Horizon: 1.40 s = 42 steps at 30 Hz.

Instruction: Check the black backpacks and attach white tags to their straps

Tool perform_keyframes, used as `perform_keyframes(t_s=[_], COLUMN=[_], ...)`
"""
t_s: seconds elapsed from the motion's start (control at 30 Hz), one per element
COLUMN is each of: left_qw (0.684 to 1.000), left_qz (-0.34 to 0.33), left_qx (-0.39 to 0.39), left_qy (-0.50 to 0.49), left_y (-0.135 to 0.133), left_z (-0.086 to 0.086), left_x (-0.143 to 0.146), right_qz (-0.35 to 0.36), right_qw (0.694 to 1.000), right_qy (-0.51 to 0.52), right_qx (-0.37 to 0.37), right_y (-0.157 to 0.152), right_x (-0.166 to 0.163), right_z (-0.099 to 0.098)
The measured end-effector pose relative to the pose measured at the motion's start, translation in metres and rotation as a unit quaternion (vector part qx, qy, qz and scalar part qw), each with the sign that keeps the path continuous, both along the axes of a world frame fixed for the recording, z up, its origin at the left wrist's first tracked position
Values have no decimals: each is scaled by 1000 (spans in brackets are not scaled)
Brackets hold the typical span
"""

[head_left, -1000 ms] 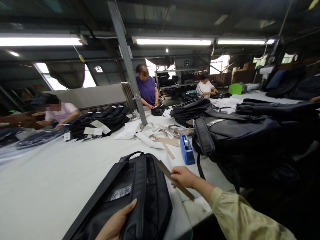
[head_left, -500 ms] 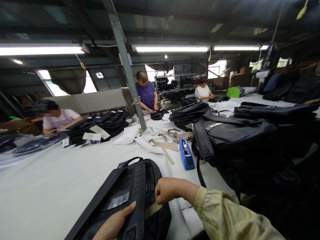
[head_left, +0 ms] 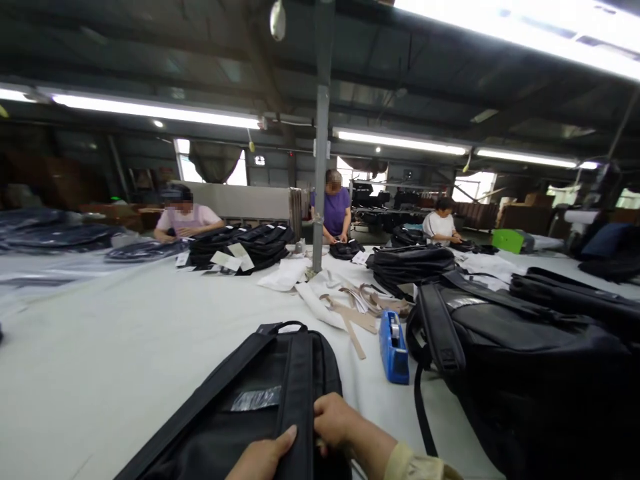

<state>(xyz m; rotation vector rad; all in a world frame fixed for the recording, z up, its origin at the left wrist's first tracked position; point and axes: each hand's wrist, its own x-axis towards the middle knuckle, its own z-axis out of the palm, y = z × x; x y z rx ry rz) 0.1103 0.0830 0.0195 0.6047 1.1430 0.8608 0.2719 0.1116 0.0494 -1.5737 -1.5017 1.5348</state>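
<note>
A black backpack (head_left: pixel 225 437) lies on the pale table with its shoulder straps facing up. A shiny clear-plastic patch (head_left: pixel 256 399) shows between the straps. My left hand (head_left: pixel 265 457) presses its thumb on the right shoulder strap (head_left: pixel 297 380); its other fingers are hidden at the strap's underside. At that strap's right edge, my right hand (head_left: pixel 336 421) is closed, its fingertips tucked against the strap. Only a tiny tan bit shows below these fingers, where a tan strip was seen earlier.
A blue tape dispenser (head_left: pixel 394 348) stands right of the backpack, beside tan strips (head_left: pixel 355 320) and white sheets. Stacked black backpacks (head_left: pixel 530 347) fill the right side. Across the table are piles of black bags (head_left: pixel 243 243), a metal post (head_left: pixel 321 147) and three people (head_left: pixel 336 210) at work.
The view has swung left and tilted up. My right hand has drawn in against the strap, and the tan strip that stretched below it is now almost hidden. My left hand still holds the strap.
</note>
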Motion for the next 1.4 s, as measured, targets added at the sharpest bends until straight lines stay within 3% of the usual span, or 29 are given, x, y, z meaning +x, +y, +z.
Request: perform_keyframes(t_s=[0.17, 0.27, 0.33, 0.43, 0.6, 0.73, 0.8, 0.87, 0.93, 1.03, 1.13, 1.23, 1.4], left_qw=[998, 992, 985, 978, 991, 988, 979, 977, 980, 985, 988, 991, 988], left_qz=[4, 29, 55, 66, 75, 115, 120, 135, 146, 130, 109, 83, 75], left_qx=[41, 85, 109, 129, 89, -5, -23, -16, -5, 16, 27, 1, -38], left_qy=[36, 91, 124, 152, 68, -99, -165, -165, -139, -110, -105, -106, -128], left_y=[-3, -3, -4, -7, -15, -25, -28, -27, -25, -25, -28, -32, -32], left_z=[-4, -4, -3, 0, -1, -9, -10, -9, -7, -4, 0, 6, 15], left_x=[7, 8, 10, 13, 17, 22, 24, 23, 21, 17, 14, 13, 10], right_qz=[-65, -40, -24, -48, -79, -76, -54, -13, 26, 65, 99, 99, 98], right_qw=[984, 955, 944, 951, 953, 947, 943, 943, 956, 991, 994, 994, 992], right_qy=[136, 245, 297, 299, 288, 311, 325, 330, 291, 119, -22, -52, -59], right_qx=[-90, -161, -141, -66, -51, -35, -34, -30, -12, -18, -43, -8, 57], right_y=[2, -2, -5, -7, -4, 0, 0, 0, 0, 0, 2, 8, 23], right_x=[3, 3, 1, -5, -9, -9, -9, -4, 8, 40, 67, 72, 54], right_z=[-8, -8, -8, -12, -24, -31, -29, -23, -13, 4, 12, 11, 8])
